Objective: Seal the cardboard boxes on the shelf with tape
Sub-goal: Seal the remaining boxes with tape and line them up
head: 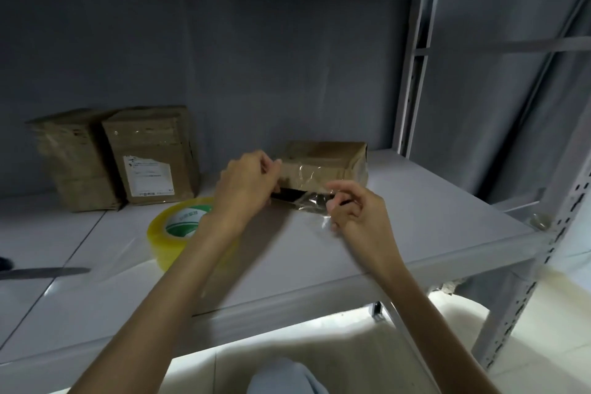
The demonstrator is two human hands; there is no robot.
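The right hand's fingers [335,201] are curled and pinch the loose near end of a clear tape strip [311,201]. The right hand [353,213] hangs just above the shelf [415,217], near the front of the small cardboard box [323,166]. The left hand's fingers [271,166] are bent at the left near corner of that box. They seem to press or pinch the other end of the strip there, though the exact contact is blurred. The left hand [246,182] covers the corner itself.

The strip runs from the box's near face, where it already shines over the cardboard, down and toward the right hand. It looks slack and creased, not taut.

The box lies flat at the middle of the shelf, toward its far side. Left of it, close under the left forearm, stands the tape roll [179,230], yellow-tinted with a green and white core. Far left, two taller boxes [118,157] stand upright against the grey back wall, touching each other. A knife blade [44,272] lies at the near left edge of the shelf.

The main risk, as I judge it, is the strip folding onto itself or sticking to the shelf before it is laid down, since it hangs loose and low. If the left hand lets go early, the light box may slide or tilt as the right hand pulls. A crease would leave the flap poorly sealed. The left forearm could also knock the roll.
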